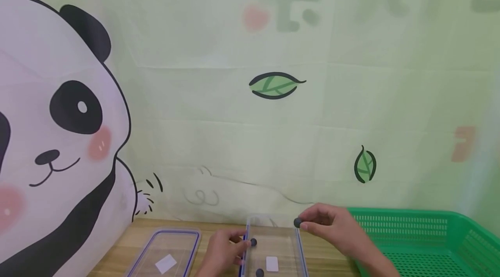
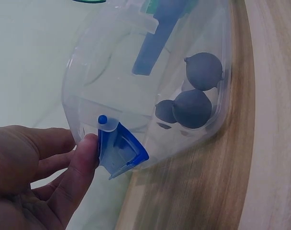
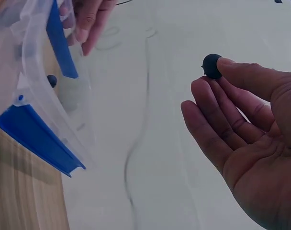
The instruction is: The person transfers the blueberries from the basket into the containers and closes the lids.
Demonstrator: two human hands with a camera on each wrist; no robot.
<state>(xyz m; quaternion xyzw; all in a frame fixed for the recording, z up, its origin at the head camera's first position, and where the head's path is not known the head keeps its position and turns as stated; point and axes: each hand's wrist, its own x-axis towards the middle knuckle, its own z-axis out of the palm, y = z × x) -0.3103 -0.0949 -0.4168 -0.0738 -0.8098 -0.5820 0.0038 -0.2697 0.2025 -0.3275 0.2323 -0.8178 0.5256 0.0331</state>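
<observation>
A clear plastic container (image 1: 290, 242) with blue clips stands on the wooden table, and a few dark balls (image 2: 191, 108) lie in it. My left hand (image 1: 223, 252) holds its left side, the thumb (image 2: 83, 158) pressed against a blue clip (image 2: 117, 149). My right hand (image 1: 336, 225) hovers by the container's far right corner. It pinches one small dark ball (image 1: 298, 222) at the fingertips, the palm turned up in the right wrist view, where the ball (image 3: 211, 65) sits between thumb and forefinger.
The container's clear lid (image 1: 175, 232) with a blue rim lies flat to the left. A green plastic basket (image 1: 410, 233) stands at the right. A cloth backdrop with a panda and leaves hangs close behind the table.
</observation>
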